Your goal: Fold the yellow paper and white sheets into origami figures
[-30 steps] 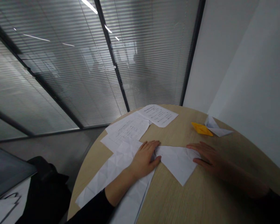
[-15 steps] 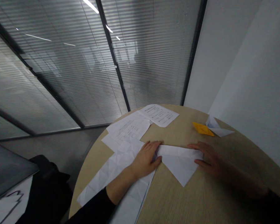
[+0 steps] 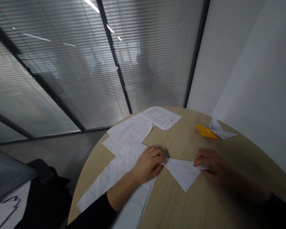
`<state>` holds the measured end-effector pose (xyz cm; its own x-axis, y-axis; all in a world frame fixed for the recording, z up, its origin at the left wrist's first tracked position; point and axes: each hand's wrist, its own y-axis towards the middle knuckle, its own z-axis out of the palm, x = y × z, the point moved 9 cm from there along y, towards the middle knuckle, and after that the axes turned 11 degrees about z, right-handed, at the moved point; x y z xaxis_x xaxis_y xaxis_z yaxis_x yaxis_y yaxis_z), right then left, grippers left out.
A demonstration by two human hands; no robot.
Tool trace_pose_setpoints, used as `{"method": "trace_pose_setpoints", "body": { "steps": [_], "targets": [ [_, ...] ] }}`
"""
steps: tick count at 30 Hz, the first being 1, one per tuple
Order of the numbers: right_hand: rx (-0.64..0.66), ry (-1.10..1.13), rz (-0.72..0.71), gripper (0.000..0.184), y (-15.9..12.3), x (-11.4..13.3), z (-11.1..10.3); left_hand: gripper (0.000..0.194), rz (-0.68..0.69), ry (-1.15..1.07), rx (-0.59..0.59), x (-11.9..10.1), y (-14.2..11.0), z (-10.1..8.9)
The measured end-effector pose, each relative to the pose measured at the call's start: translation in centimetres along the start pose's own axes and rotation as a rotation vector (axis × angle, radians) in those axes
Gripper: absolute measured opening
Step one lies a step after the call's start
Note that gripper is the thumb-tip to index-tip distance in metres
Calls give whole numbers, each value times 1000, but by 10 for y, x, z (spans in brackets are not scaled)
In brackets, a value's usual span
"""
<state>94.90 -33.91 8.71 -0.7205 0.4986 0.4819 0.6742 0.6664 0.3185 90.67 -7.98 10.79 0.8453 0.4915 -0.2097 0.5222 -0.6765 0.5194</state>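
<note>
A white sheet folded into a triangle [image 3: 182, 173] lies on the round wooden table [image 3: 205, 203], point toward me. My left hand [image 3: 149, 163] pinches its left corner with curled fingers. My right hand [image 3: 211, 163] pinches the right corner, fingers bent. Both hands rest on the tabletop, and the top edge of the paper runs between them.
Creased white sheets [image 3: 120, 173] lie under my left forearm. Printed forms [image 3: 135, 130] and another form [image 3: 162, 117] sit farther back. A folded orange paper [image 3: 206, 131] and a folded white paper [image 3: 220, 130] rest at the far right. Dark bag [image 3: 45, 194] at left, glass partition behind.
Both hands went from lying flat on the paper to curled pinches at its two upper corners. The paper's top strip is folded down, so the shape is now a plain triangle.
</note>
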Motion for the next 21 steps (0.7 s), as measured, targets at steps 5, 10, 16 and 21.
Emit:
{"method": "trace_pose_setpoints", "body": {
  "steps": [5, 10, 16, 21],
  "targets": [
    [55, 6, 18, 14, -1, 2, 0, 14, 12, -31, 46, -8, 3, -1],
    [19, -15, 77, 16, 2, -14, 9, 23, -25, -43, 68, -1, 0, 3],
    [29, -66, 63, 35, 0, -28, 25, 26, -50, -72, 90, 5, -4, 11],
    [80, -56, 57, 38, -2, -34, 33, 24, -53, -87, 82, 4, -2, 8]
  ]
}}
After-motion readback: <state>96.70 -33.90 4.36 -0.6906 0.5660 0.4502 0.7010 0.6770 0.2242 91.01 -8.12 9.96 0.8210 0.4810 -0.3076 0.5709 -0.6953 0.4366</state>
